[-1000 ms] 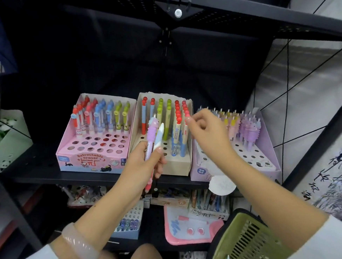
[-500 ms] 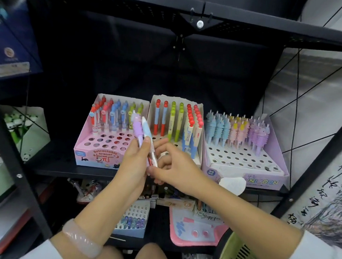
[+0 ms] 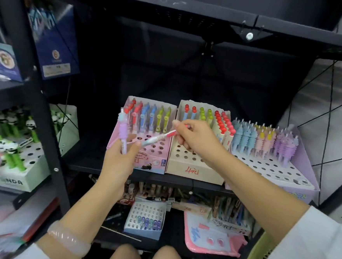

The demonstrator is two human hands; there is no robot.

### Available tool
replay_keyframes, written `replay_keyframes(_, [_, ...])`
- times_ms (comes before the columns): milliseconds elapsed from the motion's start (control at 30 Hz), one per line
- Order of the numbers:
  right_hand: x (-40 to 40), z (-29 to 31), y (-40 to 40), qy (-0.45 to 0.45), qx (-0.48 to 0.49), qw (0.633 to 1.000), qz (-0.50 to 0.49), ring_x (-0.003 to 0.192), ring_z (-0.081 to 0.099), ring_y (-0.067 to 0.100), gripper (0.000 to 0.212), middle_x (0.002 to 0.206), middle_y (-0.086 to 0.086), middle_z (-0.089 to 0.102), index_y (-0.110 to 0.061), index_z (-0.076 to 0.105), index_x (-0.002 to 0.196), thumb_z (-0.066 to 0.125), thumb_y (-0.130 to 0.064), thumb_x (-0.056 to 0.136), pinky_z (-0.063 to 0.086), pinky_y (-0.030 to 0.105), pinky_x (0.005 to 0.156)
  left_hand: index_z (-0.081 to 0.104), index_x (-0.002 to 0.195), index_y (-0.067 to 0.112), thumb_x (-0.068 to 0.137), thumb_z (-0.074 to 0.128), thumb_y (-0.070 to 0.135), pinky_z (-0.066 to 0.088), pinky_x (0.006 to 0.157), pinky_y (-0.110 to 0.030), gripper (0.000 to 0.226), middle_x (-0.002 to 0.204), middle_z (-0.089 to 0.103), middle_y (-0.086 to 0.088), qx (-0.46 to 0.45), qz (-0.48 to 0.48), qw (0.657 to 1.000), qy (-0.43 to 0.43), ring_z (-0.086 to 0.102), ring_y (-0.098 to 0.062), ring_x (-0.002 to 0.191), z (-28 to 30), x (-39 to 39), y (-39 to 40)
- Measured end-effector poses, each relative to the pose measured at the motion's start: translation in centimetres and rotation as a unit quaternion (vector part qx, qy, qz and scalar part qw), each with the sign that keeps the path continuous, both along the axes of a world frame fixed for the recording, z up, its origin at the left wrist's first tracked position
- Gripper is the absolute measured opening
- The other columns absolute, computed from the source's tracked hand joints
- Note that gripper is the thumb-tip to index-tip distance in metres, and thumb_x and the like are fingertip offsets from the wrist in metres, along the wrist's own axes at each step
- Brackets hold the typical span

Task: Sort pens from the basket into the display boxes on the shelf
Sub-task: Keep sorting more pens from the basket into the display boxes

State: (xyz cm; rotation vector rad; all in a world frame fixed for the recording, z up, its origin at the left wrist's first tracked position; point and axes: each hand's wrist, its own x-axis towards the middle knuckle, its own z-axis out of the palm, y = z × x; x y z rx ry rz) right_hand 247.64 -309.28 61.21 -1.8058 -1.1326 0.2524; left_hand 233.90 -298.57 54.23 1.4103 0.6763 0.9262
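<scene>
The left hand (image 3: pixel 119 162) is raised in front of the left end of the middle shelf (image 3: pixel 182 181), its fingers and thumb curled round a purple pen (image 3: pixel 123 133) that stands nearly upright, its pale blue top above the hand. The right hand (image 3: pixel 195 138) reaches in from the right and pinches the red end of a clear pen with a pale blue barrel (image 3: pixel 157 138) between thumb and fingertips. This pen lies slanted, its lower end at the left hand's fingertips (whether the left hand also grips it I cannot tell), and it hangs above the holes of the pink display box (image 3: pixel 151 160).

Three display boxes stand side by side along the shelf's front edge. The pink one is on the left, with red, blue and green pens in its back rows. The cream box (image 3: pixel 193 171) in the middle holds blue, green and red-topped pens at its back. The lilac box (image 3: pixel 296 178) on the right carries blue, yellow, pink and purple pens in its rear rows. The front holes of all three are bare.

A corner of the green basket (image 3: pixel 258 256) shows at the bottom right, beside the white sleeve (image 3: pixel 309 246). The left wrist wears a pale bracelet (image 3: pixel 67 239). On the neighbouring shelf to the left sits a box of panda pens (image 3: pixel 12 158).
</scene>
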Motion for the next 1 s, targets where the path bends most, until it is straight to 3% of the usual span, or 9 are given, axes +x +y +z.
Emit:
replay_keyframes(33, [-0.1,0.2,0.6,0.015,0.007,1.000,0.008,0.040,0.042,0.002,0.038,0.047,-0.009,0.052,-0.018,0.056,0.062,0.048,-0.036,0.095,0.036,0.014,0.041,0.063,0.107,0.029,0.092,0.056,0.026,0.037,0.049,-0.036,0.016,0.069,0.050,0.010,0.010,-0.003,1.000,0.016,0.035,-0.005,0.054,-0.1,-0.2,0.3])
replay_keyframes(167, [-0.7,1.1,3.6,0.099,0.078,0.992,0.026,0.044,0.051,0.003,0.030,0.056,-0.003,0.060,-0.010,0.061,0.074,0.050,-0.028,0.095,0.042,0.015,0.043,0.067,0.079,0.028,0.087,0.063,0.024,0.034,0.050,-0.021,0.011,0.059,0.062,0.012,0.006,0.002,1.000,0.029,0.046,0.002,0.040,-0.3,-0.9,1.5])
replay_keyframes(267, [-1.3,1.2,5.9,0.110,0.092,0.989,0.040,0.049,0.055,0.003,0.015,0.064,0.000,0.062,-0.009,0.060,0.085,0.056,-0.022,0.093,0.047,0.016,0.049,0.068,0.072,0.025,0.087,0.063,0.025,0.032,0.050,-0.020,0.016,0.069,0.068,0.007,-0.016,0.010,1.000,0.018,0.045,0.001,0.038,-0.4,-1.3,2.3])
replay_keyframes(433, [-0.7,1.4,9.1,-0.013,0.109,0.993,-0.045,0.051,0.056,0.003,0.014,0.066,-0.005,0.061,-0.014,0.058,0.085,0.054,-0.023,0.094,0.049,0.016,0.053,0.060,0.086,0.019,0.094,0.051,0.029,0.027,0.037,-0.017,0.015,0.068,0.068,0.002,-0.043,0.007,0.999,-0.019,0.030,-0.003,0.037,-0.4,-2.4,3.9])
replay_keyframes(567, [0.0,0.3,11.1,-0.167,0.025,0.983,-0.072,0.061,0.058,0.014,0.016,0.071,0.001,0.060,-0.010,0.056,0.090,0.053,-0.026,0.094,0.049,0.030,0.064,0.053,0.095,0.016,0.099,0.038,0.030,0.027,0.035,-0.017,0.020,0.069,0.065,-0.002,-0.099,0.001,0.994,-0.036,0.032,-0.005,0.038,-0.7,-3.0,4.7])
replay_keyframes(733, [-0.7,-1.5,13.0,-0.262,-0.094,0.960,-0.030,0.073,0.060,0.023,0.022,0.081,0.013,0.066,-0.004,0.056,0.099,0.051,-0.025,0.095,0.043,0.031,0.064,0.057,0.097,0.015,0.100,0.033,0.019,0.030,0.037,-0.017,0.024,0.070,0.066,0.000,-0.099,-0.030,0.994,-0.029,0.035,-0.006,0.038,-1.1,-3.5,5.2])
replay_keyframes(867, [-1.4,-1.4,13.7,-0.306,-0.123,0.942,-0.063,0.085,0.061,0.030,0.030,0.092,0.017,0.065,-0.001,0.054,0.107,0.049,-0.028,0.096,0.035,0.030,0.062,0.061,0.095,0.016,0.100,0.034,0.019,0.031,0.038,-0.016,0.028,0.067,0.067,0.005,-0.076,-0.043,0.996,-0.024,0.037,-0.004,0.040,-1.2,-3.5,4.9])
replay_keyframes(1000, [-1.4,-1.2,12.9,-0.367,-0.204,0.903,-0.090,0.087,0.061,0.032,0.034,0.090,0.015,0.063,-0.001,0.058,0.101,0.051,-0.034,0.094,0.039,0.032,0.063,0.054,0.097,0.018,0.100,0.035,0.019,0.032,0.039,-0.016,0.020,0.066,0.067,0.008,-0.049,-0.052,0.997,-0.036,0.037,-0.003,0.041,-1.1,-3.5,4.5])
